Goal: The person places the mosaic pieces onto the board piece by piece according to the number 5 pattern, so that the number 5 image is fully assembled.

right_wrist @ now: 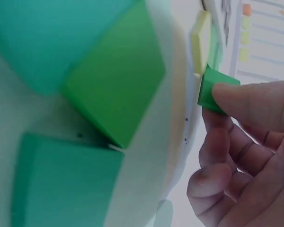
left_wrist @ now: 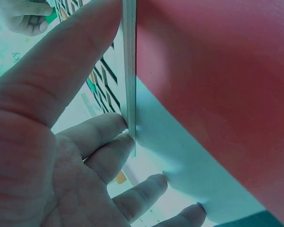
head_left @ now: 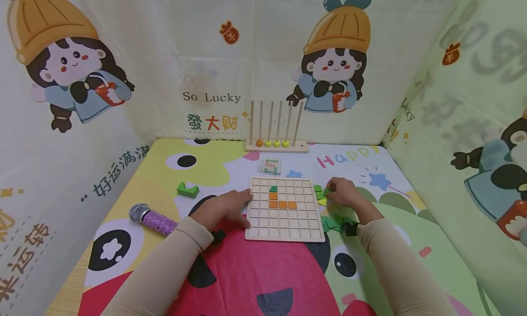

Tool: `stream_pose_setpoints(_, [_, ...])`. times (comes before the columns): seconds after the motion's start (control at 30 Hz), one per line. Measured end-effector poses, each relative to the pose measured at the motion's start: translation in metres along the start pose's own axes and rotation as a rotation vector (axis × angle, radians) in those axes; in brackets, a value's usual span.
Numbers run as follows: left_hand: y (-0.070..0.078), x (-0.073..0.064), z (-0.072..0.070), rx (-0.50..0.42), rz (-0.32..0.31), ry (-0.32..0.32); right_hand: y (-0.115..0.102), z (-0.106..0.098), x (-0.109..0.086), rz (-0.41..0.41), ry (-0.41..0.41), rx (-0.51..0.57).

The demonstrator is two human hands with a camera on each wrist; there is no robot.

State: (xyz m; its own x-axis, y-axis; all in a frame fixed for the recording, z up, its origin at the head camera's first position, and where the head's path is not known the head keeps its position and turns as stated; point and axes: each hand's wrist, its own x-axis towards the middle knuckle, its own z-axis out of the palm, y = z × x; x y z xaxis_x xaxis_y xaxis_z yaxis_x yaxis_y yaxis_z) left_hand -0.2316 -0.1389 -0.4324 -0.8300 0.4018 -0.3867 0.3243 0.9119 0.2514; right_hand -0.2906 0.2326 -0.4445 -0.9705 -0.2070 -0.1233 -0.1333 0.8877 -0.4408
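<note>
A wooden grid board (head_left: 286, 227) lies in front of me, bearing several orange square blocks (head_left: 282, 205) and a green block with a curved side (head_left: 273, 189). My left hand (head_left: 224, 208) touches the board's left edge with thumb and fingertips, its fingers nearly straight. Beyond the right edge, my right hand (head_left: 346, 195) pinches a small green block (right_wrist: 208, 90) between thumb and index finger. Beside that hand are other green blocks (head_left: 317, 188) and a yellow block (head_left: 322, 202). More green blocks (head_left: 331, 223) lie nearer me, partly covered by the right wrist's black camera.
Behind the board lies a small pattern card (head_left: 270, 165). Farther back stands a wooden peg rack (head_left: 276, 148) with orange and yellow beads. A notched green block (head_left: 187, 190) and a glittery purple microphone (head_left: 158, 221) are on the left. Printed cloth walls surround the table.
</note>
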Motion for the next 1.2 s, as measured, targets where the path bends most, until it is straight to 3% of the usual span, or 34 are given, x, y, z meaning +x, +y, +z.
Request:
stream_pose_setpoints(0.23, [-0.001, 0.0, 0.0, 0.007, 0.002, -0.005, 0.002, -0.005, 0.0, 0.003, -0.024, 0.18])
stream_pose_setpoints(0.57, [0.0, -0.001, -0.002, -0.009, 0.005, -0.007, -0.026, 0.005, 0.007, -0.092, -0.082, 0.314])
stream_pose_setpoints(0.87, [-0.002, -0.001, 0.0, 0.001, 0.013, -0.004, -0.056, 0.018, 0.023, -0.138, -0.133, 0.357])
stream_pose_setpoints(1.2, [-0.001, -0.001, 0.0, -0.012, 0.006, -0.001, -0.089, 0.036, 0.041, -0.172, -0.14, 0.267])
